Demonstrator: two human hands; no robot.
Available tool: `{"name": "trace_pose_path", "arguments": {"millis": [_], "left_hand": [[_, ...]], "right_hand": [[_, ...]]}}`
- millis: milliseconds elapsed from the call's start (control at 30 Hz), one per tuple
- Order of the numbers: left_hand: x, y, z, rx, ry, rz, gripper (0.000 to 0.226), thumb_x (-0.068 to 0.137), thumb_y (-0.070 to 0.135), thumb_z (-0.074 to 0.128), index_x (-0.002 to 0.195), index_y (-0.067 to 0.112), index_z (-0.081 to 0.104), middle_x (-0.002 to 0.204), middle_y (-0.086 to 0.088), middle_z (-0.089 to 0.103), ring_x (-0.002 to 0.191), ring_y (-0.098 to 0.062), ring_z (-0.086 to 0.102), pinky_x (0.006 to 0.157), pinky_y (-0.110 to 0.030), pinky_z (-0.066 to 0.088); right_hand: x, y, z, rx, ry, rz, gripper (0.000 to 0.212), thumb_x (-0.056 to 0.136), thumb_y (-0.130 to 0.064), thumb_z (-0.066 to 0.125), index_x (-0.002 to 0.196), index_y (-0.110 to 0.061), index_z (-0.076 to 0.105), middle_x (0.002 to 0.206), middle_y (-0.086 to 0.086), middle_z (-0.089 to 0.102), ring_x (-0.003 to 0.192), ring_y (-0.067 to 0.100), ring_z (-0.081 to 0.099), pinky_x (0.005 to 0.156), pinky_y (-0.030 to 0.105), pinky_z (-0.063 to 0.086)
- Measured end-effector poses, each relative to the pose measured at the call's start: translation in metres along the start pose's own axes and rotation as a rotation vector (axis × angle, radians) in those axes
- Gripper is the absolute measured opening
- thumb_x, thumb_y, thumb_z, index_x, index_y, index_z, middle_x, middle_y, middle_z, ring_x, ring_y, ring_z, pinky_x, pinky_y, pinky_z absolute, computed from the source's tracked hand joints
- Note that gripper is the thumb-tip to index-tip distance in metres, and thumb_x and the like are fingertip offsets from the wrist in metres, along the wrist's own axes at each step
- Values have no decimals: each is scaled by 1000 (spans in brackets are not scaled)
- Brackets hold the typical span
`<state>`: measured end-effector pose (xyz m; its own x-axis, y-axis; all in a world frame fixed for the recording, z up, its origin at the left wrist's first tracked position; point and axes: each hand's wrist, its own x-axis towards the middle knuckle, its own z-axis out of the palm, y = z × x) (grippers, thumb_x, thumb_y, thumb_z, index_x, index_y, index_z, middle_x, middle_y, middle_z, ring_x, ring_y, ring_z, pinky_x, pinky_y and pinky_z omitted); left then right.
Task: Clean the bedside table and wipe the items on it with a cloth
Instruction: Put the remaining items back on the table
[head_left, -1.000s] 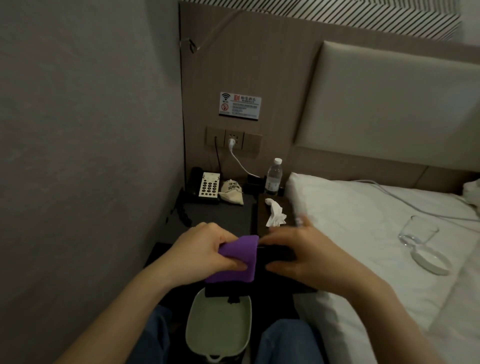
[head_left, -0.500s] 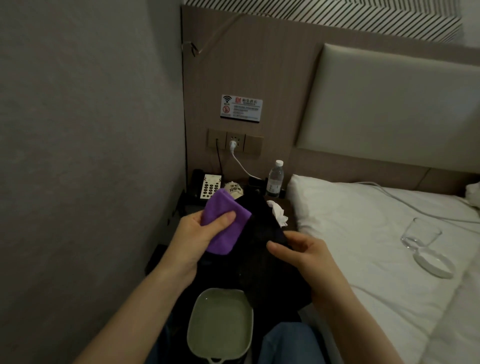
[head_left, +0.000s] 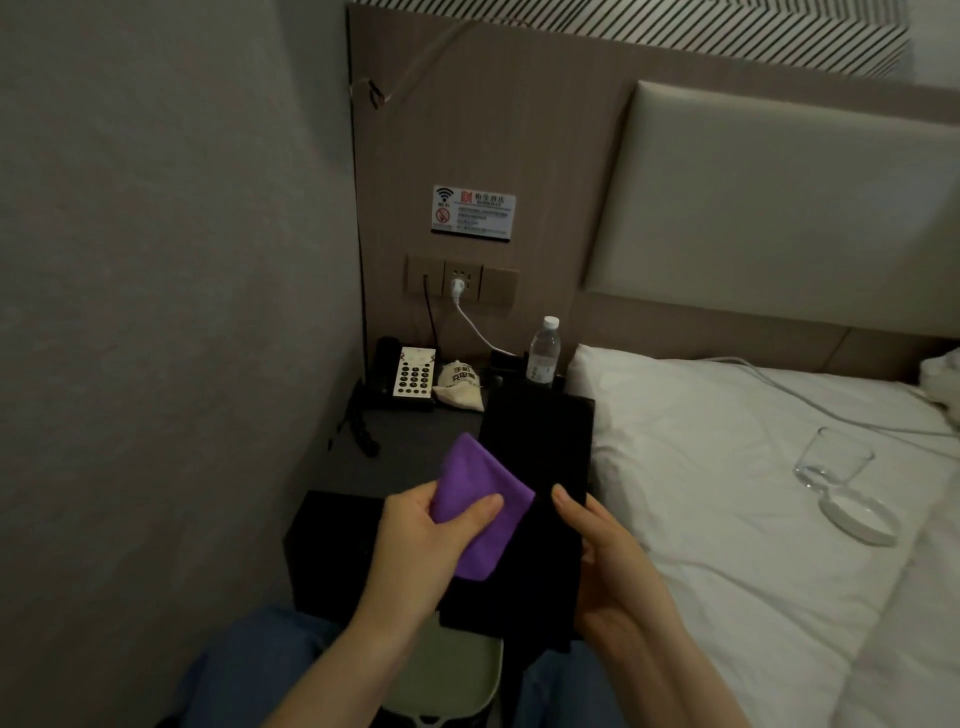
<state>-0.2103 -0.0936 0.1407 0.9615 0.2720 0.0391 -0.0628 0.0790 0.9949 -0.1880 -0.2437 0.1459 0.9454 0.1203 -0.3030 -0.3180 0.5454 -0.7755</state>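
Purple cloth (head_left: 475, 506) pinched in left hand (head_left: 423, 543), right hand (head_left: 605, 566) gripping black tray (head_left: 535, 467)

The black tray (head_left: 535, 467) now stands tilted upright, purple cloth (head_left: 475, 512) off it, crumpled tissue hidden behind

One purple cloth (head_left: 475, 512), one black tray (head_left: 535, 467), one phone (head_left: 408, 373), one small pouch (head_left: 460, 385) and one water bottle (head_left: 543, 353) at the desk (head_left: 395, 457); one glass (head_left: 831, 462) and one white dish (head_left: 857, 517) on the bed (head_left: 701, 467); two hands.
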Motion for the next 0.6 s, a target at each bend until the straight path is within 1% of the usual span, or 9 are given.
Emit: {"name": "trace_pose_path", "arguments": {"millis": [67,100,167,233,367,433,467,533,600], "left_hand": [[-3,-4,-1,76,-102,-46,25,73,12,80,77,-9,68,64,-11,67,60,-14,57,53,-23,44],[-6,-6,-1,102,-156,-72,25,73,12,80,77,-10,67,63,-7,65,60,-13,56,53,-21,42],[-9,-9,-3,139,-209,-90,22,75,14,80,74,-6,68,60,-2,62,57,-10,53,51,-18,40],[-9,-11,-7,161,-227,-92,24,77,19,78,73,-2,68,59,-2,60,56,-9,52,50,-19,37],[-12,-16,-16,233,-153,-45,33,75,33,78,63,4,66,55,0,55,55,-9,46,54,-26,33],[-16,-15,-21,289,-60,33,46,71,45,76,58,3,61,51,4,50,52,-7,41,53,-28,31],[-16,-14,-24,288,-4,84,52,68,52,72,59,2,59,49,5,48,51,-7,39,52,-28,30],[-13,-4,-30,266,97,184,54,67,58,69,62,5,58,47,4,45,50,-7,37,51,-28,29],[-10,14,-33,281,99,270,48,75,58,70,68,11,61,49,-4,49,50,-9,41,49,-32,35]], "right_hand": [[1,-5,1,43,18,13,32,78,-18,66,110,-12,72,104,19,72,88,33,71,80,51,57],[2,-7,1,61,39,35,40,81,-19,64,119,-9,66,112,21,69,97,36,68,86,53,54],[2,-10,1,94,64,94,47,85,-21,62,130,-9,57,122,22,64,114,39,61,97,54,47],[2,-10,-2,157,86,131,51,88,-21,62,137,-11,51,129,20,60,120,37,57,102,54,43],[2,-13,-10,221,96,83,49,89,-21,61,136,-9,53,130,21,60,119,38,57,103,54,43],[2,-15,-17,227,100,36,40,89,-20,63,129,-13,59,120,18,66,108,38,65,94,54,50],[2,-16,-21,223,104,12,37,88,-19,63,125,-16,62,115,17,69,102,36,68,89,54,52],[2,-16,-27,200,89,-12,36,87,-20,64,122,-19,63,111,14,71,98,35,70,88,54,52],[1,-14,-32,158,62,14,36,86,-21,63,122,-19,63,112,15,71,99,36,69,89,54,52]]}}
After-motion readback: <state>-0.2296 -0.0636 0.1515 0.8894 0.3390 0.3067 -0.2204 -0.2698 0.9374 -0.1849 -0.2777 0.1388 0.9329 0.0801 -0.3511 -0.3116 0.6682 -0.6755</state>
